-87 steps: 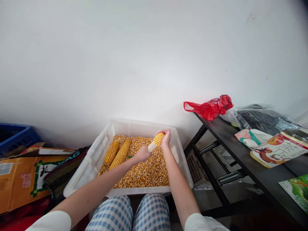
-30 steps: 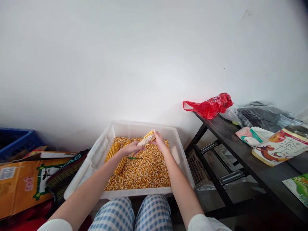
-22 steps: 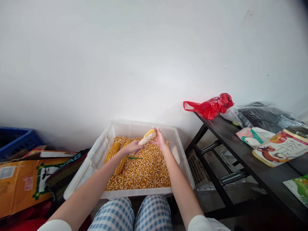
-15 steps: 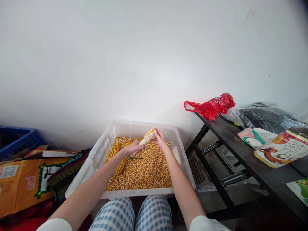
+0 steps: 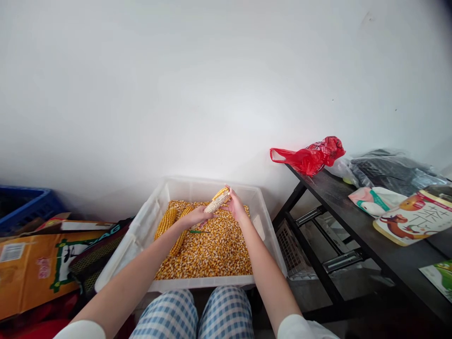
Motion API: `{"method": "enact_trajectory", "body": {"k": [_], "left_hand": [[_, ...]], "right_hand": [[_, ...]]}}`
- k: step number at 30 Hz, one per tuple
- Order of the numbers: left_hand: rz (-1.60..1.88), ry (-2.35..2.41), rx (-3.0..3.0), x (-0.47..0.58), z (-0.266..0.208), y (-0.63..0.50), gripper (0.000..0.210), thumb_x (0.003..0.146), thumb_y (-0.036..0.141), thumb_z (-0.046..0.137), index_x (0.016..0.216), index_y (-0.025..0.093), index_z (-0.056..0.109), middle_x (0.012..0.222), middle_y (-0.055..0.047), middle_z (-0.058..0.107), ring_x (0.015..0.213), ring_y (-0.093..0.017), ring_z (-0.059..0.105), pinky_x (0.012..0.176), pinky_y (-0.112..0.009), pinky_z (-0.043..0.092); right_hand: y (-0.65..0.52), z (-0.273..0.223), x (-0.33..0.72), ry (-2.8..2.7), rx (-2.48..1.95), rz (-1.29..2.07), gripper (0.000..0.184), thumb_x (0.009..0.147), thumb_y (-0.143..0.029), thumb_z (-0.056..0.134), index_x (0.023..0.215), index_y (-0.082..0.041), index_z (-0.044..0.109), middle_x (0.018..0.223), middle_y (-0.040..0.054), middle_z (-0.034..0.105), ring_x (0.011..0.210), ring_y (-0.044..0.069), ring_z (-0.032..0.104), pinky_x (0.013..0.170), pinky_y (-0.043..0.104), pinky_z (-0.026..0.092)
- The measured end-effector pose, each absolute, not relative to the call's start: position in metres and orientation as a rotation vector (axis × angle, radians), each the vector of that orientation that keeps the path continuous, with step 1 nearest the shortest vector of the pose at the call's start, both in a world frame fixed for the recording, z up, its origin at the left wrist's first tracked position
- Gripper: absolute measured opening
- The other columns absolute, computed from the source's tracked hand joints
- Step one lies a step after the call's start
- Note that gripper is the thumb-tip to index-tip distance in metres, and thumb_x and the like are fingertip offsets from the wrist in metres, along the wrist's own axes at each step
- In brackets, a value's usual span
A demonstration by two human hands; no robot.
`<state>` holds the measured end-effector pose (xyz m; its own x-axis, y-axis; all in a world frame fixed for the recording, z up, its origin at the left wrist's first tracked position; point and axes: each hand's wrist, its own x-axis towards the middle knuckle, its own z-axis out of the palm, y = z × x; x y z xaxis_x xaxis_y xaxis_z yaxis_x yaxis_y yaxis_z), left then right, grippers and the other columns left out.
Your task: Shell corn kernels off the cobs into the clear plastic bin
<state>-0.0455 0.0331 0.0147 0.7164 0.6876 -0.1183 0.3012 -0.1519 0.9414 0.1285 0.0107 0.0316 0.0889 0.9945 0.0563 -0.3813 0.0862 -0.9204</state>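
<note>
A partly stripped corn cob (image 5: 215, 202) is held between my hands above a plastic bin (image 5: 141, 235). Its pale core is bare on the side facing me, with yellow kernels left along the upper edge. My left hand (image 5: 197, 215) is closed around the lower end. At the upper end my right hand (image 5: 236, 203) grips the cob, its thumb by the kernels. Loose corn kernels (image 5: 212, 256) cover the bin's floor. Full ears of corn (image 5: 167, 221) lie at the bin's left side, one partly behind my left forearm. A thin green tool (image 5: 199, 231) rests on the kernels below my hands.
To the right, a black table (image 5: 353, 212) carries a red plastic bag (image 5: 310, 157), a labelled jar (image 5: 416, 216) and other packages. An orange cardboard box (image 5: 31, 268) and a blue crate (image 5: 28, 205) stand at left. A white wall rises behind the bin.
My right fingers have shifted slightly on the upper end of the cob, and the cob has turned a little. My left hand stays on the lower end.
</note>
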Motion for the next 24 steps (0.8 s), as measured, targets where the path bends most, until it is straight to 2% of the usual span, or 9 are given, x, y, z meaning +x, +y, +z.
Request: {"method": "enact_trajectory", "body": {"k": [6,14,16,20,24], "left_hand": [[0.4,0.807,1.781,-0.041,0.016,0.03,0.036,0.067,0.046,0.055,0.083,0.014,0.05,0.048,0.005,0.043,0.038,-0.009,0.04,0.036,-0.02,0.034],[0.402,0.741,1.724,-0.046,0.02,0.03,0.035,0.068,0.049,0.055,0.07,0.015,0.048,0.046,0.005,0.04,0.038,-0.007,0.037,0.038,-0.02,0.031],[0.429,0.735,1.719,-0.044,0.019,0.031,0.035,0.068,0.049,0.054,0.073,0.014,0.048,0.048,0.005,0.04,0.039,-0.007,0.038,0.038,-0.02,0.033],[0.441,0.771,1.751,-0.039,0.014,0.03,0.039,0.066,0.047,0.057,0.086,0.014,0.049,0.053,0.005,0.043,0.039,-0.008,0.041,0.037,-0.02,0.035],[0.428,0.772,1.689,-0.038,0.016,0.026,0.037,0.065,0.048,0.058,0.079,0.016,0.047,0.053,0.006,0.041,0.04,-0.007,0.04,0.038,-0.02,0.036]], "right_hand": [[0.014,0.028,0.127,-0.843,-0.978,1.094,0.036,0.074,-0.045,0.05,0.104,-0.026,0.057,0.094,-0.0003,0.059,0.075,0.012,0.056,0.057,0.023,0.05],[0.015,0.027,0.133,-0.896,-0.833,1.265,0.04,0.076,-0.047,0.047,0.11,-0.027,0.052,0.101,0.0025,0.058,0.074,0.014,0.059,0.055,0.026,0.05],[0.013,0.03,0.131,-0.9,-0.827,1.279,0.04,0.077,-0.049,0.044,0.109,-0.027,0.051,0.103,0.0025,0.057,0.077,0.015,0.059,0.055,0.026,0.051],[0.011,0.031,0.123,-0.906,-1.027,1.086,0.042,0.07,-0.045,0.055,0.108,-0.028,0.052,0.094,0.0005,0.058,0.075,0.013,0.057,0.051,0.022,0.049],[0.009,0.034,0.125,-0.982,-1.023,1.076,0.044,0.068,-0.04,0.058,0.11,-0.029,0.052,0.094,0.0002,0.059,0.071,0.012,0.057,0.055,0.023,0.05]]}}
